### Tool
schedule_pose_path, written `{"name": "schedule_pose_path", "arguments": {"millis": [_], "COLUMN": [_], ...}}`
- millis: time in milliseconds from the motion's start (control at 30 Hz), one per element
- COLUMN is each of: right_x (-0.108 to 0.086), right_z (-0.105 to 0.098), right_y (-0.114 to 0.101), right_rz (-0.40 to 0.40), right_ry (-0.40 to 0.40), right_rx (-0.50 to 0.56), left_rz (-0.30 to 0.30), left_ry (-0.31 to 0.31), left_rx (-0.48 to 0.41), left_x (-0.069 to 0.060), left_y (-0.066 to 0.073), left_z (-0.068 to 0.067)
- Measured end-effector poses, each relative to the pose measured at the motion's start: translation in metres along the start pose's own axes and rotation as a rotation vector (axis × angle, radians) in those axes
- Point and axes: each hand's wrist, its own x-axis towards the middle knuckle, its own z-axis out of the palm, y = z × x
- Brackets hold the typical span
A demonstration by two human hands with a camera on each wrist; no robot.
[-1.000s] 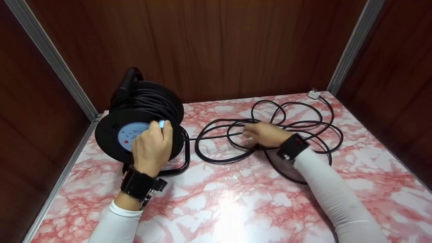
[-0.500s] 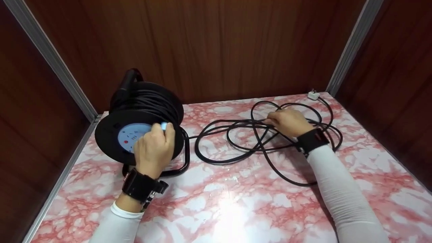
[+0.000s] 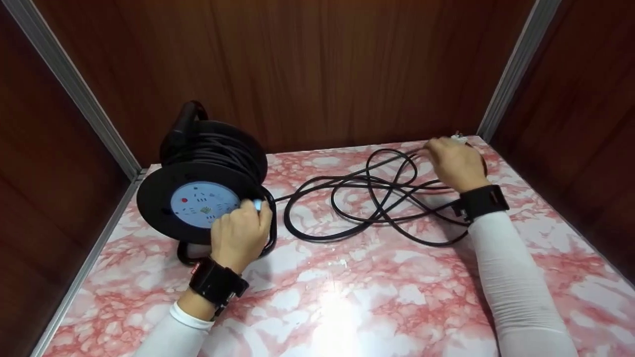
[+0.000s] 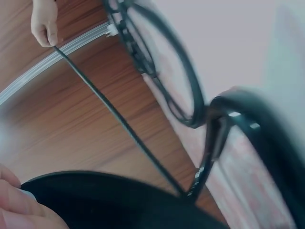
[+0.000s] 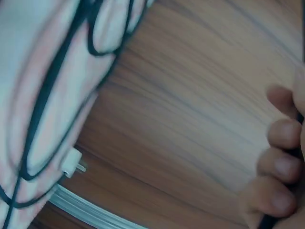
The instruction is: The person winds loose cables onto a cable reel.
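Note:
A black cable reel (image 3: 154, 201) with a blue socket face (image 3: 196, 198) stands at the left of the table. My left hand (image 3: 239, 233) grips its light blue knob (image 3: 257, 204) at the lower right of the disc. My right hand (image 3: 455, 163) is at the back right with fingers curled round the black cable; the right wrist view shows the cable (image 5: 268, 221) passing through the fingers (image 5: 279, 164). In the left wrist view the cable (image 4: 119, 117) runs taut from the right hand (image 4: 44, 24) down to the reel (image 4: 109, 195).
Loose cable loops (image 3: 322, 239) spread over the middle and right of the marbled table (image 3: 297, 297). A white plug (image 3: 459, 139) lies at the back right corner, close behind the right hand. Wooden panels (image 3: 307, 74) with metal corner strips enclose the back and sides.
My left hand has moved down and right with the knob, and the reel's face has turned. From the middle coils, my right hand has moved right and back, now drawing up a length of cable.

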Motion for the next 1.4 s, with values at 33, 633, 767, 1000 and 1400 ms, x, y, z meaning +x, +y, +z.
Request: {"name": "schedule_pose_path", "arguments": {"millis": [33, 633, 767, 1000, 1400], "right_x": [-0.001, -0.006, -0.008, -0.004, -0.006], "right_z": [0.003, 0.044, 0.043, 0.042, 0.043], "right_y": [-0.001, -0.044, -0.051, -0.058, -0.054], "right_rz": [-0.01, -0.075, -0.075, -0.129, -0.055], "right_ry": [-0.039, -0.357, -0.402, -0.411, -0.463], "right_rx": [0.012, 0.168, 0.214, 0.24, 0.244], "left_rz": [0.001, -0.179, -0.219, -0.254, -0.279], "left_ry": [-0.015, -0.382, -0.444, -0.508, -0.523], "left_rx": [0.009, -0.043, -0.044, -0.024, -0.035], "left_x": [-0.003, -0.03, -0.028, -0.028, -0.035], "left_y": [-0.001, -0.049, -0.057, -0.072, -0.09], "left_z": [0.003, 0.013, 0.008, 0.001, -0.009]}}
